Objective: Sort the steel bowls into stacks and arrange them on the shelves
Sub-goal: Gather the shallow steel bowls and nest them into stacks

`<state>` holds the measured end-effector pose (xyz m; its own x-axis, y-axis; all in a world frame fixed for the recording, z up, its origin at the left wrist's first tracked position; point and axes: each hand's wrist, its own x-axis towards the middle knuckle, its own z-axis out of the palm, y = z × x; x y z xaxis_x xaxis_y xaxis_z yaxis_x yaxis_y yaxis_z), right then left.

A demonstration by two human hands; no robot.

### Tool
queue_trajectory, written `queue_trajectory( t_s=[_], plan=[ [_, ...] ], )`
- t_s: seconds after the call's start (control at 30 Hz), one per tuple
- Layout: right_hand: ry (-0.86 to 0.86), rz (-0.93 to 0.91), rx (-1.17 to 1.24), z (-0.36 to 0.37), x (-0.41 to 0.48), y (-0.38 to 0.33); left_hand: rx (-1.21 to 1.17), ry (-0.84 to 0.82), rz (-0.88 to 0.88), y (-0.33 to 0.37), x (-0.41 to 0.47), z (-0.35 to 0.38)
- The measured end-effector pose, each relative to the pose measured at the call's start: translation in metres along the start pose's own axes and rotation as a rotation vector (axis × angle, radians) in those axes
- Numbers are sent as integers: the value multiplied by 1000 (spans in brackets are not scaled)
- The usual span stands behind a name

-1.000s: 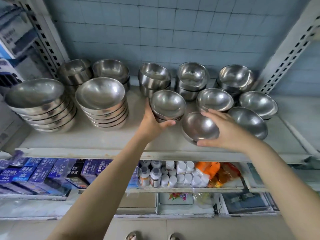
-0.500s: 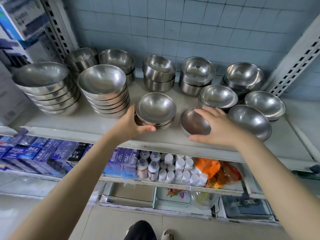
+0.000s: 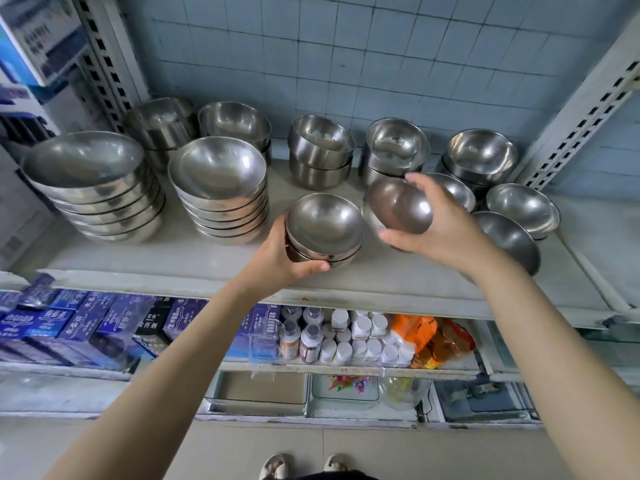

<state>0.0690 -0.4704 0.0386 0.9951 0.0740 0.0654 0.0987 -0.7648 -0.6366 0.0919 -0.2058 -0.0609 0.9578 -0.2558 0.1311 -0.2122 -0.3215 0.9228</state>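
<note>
Steel bowl (image 3: 398, 207) at frame ctr-right, held tilted, R hand (image 3: 446, 230) gripping it: thumb under, fingers over the rim. L hand (image 3: 277, 261) wraps round short stack (image 3: 323, 226) at ctr, sitting on shelf (image 3: 173, 261). Taller stacks (image 3: 221, 188) upper left; loose bowls (image 3: 523, 206) at right.

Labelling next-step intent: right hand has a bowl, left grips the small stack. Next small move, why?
Probably shift the bowl left and nest it on the small stack: the right hand holds it tilted beside that stack, the left hand grips the stack, sizes look alike.
</note>
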Motion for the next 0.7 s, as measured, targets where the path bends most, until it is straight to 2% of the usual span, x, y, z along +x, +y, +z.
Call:
queue_trajectory(
  t_s=[0.17, 0.33, 0.57, 0.63, 0.7],
  plan=[
    [-55, -126, 62, 27, 21, -49, -3, 23, 33, 3, -3, 0],
    [-150, -93, -8, 65, 34, -55, -14, 35, -17, 0, -2, -1],
    [-180, -54, 49, 68, 31, -50, 12, 42, -36, -1, -2, 1],
    [-154, -55, 70, 62, 30, -47, 18, 49, -32, 0, -3, 1],
    [-34, -18, 79, 48, 29, -35, 19, 61, -29, 0, -2, 3]
  ],
)
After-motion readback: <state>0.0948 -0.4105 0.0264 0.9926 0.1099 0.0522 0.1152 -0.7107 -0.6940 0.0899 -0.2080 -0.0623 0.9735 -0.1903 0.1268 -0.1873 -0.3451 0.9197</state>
